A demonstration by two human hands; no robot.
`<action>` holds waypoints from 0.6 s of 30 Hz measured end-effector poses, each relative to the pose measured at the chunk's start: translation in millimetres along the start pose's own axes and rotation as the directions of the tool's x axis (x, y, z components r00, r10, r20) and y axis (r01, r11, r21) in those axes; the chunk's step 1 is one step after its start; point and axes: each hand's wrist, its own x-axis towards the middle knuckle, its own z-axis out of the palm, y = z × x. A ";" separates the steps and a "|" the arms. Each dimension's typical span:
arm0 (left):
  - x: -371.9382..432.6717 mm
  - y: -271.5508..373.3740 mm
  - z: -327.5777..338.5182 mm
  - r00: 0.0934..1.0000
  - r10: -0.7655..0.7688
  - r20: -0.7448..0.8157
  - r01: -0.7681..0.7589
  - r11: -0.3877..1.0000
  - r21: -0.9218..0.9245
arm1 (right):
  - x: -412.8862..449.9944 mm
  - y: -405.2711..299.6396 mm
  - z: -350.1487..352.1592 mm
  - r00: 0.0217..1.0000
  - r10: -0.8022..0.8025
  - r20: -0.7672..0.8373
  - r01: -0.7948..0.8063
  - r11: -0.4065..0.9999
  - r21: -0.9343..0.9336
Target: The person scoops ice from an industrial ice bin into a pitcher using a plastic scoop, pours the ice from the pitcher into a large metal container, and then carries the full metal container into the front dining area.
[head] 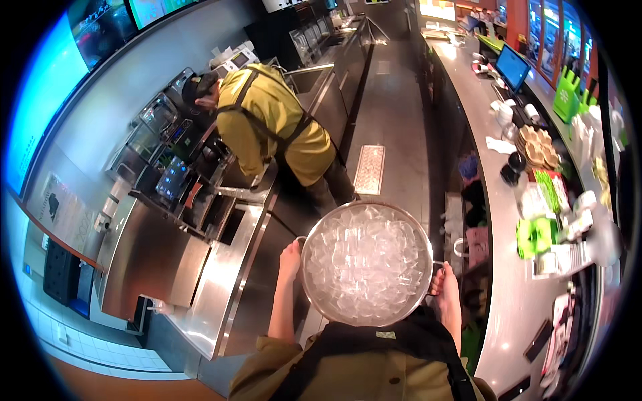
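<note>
A large round metal pot (307, 220) with two loop handles is before my chest, filled close to its rim with clear ice cubes (366, 265). My left hand (290, 259) grips the handle on the pot's left side. On the opposite side, my right hand (444, 283) is closed around the other handle. The pot is held up in front of my dark apron, above the floor of the aisle.
A co-worker (276, 120) in a yellow shirt bends over the left steel counter (220, 285), close ahead. A long counter (516, 301) with cup carriers (539, 148), a monitor (511, 67) and packaging runs along the right. A metal floor grate (369, 169) lies in the aisle between.
</note>
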 end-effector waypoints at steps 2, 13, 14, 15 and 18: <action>26.7 19.4 22.7 0.996 -0.086 0.015 0.086 0.996 0.032 | 47.3 -17.5 3.7 1.000 0.003 0.008 -0.002 1.000 -0.030; 283.3 145.0 227.2 0.984 0.041 0.174 -0.077 0.976 0.205 | 270.2 -180.9 22.8 0.977 -0.017 -0.211 0.021 1.000 0.017; 304.9 162.6 237.4 0.981 0.062 0.183 -0.105 0.967 0.234 | 289.5 -190.3 26.4 0.983 -0.032 -0.179 0.044 0.997 0.061; 325.8 170.5 251.5 0.979 0.059 0.196 -0.108 0.963 0.248 | 307.9 -202.1 30.4 0.982 -0.021 -0.190 0.036 0.997 0.075; 395.1 184.8 302.2 0.979 0.051 0.199 -0.100 0.964 0.246 | 372.1 -244.2 43.6 0.982 -0.041 -0.185 0.054 0.997 0.063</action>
